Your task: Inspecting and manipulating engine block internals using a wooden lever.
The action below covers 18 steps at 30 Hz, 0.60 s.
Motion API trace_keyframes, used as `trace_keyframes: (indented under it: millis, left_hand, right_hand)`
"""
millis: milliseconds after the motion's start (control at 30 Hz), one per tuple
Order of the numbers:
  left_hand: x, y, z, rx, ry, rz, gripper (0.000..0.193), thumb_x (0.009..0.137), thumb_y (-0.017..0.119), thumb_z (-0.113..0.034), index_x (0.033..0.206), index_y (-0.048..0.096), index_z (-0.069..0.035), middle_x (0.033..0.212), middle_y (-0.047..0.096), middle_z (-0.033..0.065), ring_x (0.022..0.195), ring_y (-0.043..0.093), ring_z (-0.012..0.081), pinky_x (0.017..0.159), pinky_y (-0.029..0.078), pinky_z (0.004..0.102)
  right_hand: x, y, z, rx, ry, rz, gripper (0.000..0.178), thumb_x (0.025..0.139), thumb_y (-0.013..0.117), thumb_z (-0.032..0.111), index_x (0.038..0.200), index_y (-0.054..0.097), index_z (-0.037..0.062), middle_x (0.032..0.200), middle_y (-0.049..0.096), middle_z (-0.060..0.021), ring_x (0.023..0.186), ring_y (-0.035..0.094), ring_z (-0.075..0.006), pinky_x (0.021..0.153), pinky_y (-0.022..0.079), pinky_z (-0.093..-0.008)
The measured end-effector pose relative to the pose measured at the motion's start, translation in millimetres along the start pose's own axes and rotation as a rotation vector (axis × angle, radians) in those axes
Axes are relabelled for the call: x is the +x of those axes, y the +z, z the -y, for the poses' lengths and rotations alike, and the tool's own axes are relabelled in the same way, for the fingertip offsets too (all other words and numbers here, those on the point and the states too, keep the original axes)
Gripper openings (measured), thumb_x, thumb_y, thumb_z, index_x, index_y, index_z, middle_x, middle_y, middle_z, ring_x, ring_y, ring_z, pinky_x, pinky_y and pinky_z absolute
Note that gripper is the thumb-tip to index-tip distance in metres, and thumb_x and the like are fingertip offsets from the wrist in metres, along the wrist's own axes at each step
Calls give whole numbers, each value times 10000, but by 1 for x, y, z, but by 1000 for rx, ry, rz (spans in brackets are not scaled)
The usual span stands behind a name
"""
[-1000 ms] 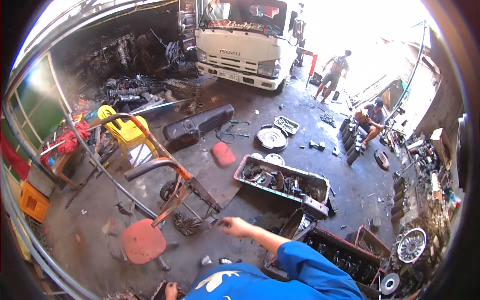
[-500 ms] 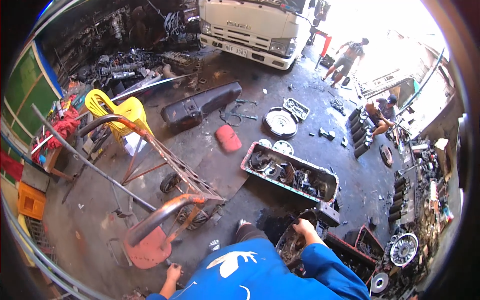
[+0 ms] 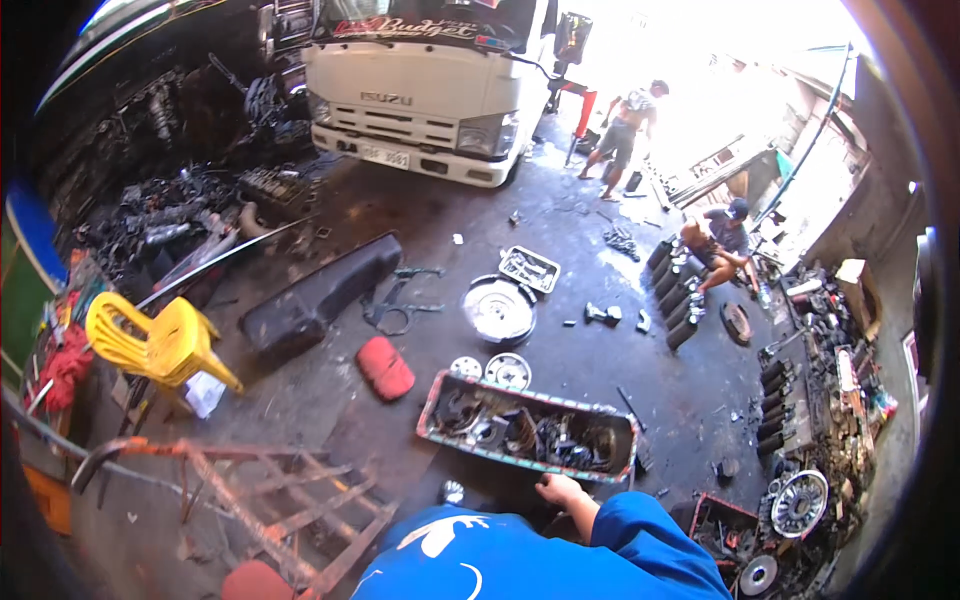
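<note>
While the blue-sleeved right arm comes up from the lower edge and bends at the elbow, the right hand reaches forward with its back upward and its fingers curled loosely, resting at the near rim of the long metal tray of dark engine parts; whether it grips the rim cannot be told. The tray lies on the oily floor just ahead of the person, between a red cushion on its left and a smaller parts box on its right. The left hand is out of sight below the blue shirt.
</note>
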State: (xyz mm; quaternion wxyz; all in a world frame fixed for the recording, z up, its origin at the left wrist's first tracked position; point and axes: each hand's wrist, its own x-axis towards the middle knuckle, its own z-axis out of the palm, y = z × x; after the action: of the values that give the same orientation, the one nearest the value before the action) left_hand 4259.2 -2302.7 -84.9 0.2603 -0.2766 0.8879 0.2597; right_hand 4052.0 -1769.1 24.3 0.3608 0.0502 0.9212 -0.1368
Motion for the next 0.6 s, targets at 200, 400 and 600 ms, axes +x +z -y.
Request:
trace_keyframes:
  millis: [200, 400, 600]
  left_hand:
    - [87, -36, -109, -8, 34, 57, 398, 959, 553, -332, 1209, 617, -29, 1021, 736, 139, 913, 697, 280, 812, 545, 407]
    - [179, -86, -196, 16, 45, 133, 409, 959, 561, -295, 1253, 590, -13, 992, 737, 146, 860, 700, 272, 768, 551, 402]
    - [334, -161, -289, 124, 85, 194, 428, 959, 568, -259, 1297, 563, 3, 964, 737, 153, 808, 704, 265, 725, 558, 397]
  right_hand:
    - [60, -130, 36, 101, -8, -140, 511, 904, 583, 447, 1236, 654, 65, 1149, 690, -263, 1107, 655, -416, 961, 523, -482]
    - [150, -149, 23, 281, -3, -58, 482, 884, 631, 441, 1210, 687, 90, 1144, 708, -220, 1149, 643, -381, 1017, 500, -444]
    - [258, -226, 64, 409, -19, -441, 388, 908, 654, 292, 1227, 656, 73, 1029, 732, -196, 977, 709, -370, 872, 555, -439]
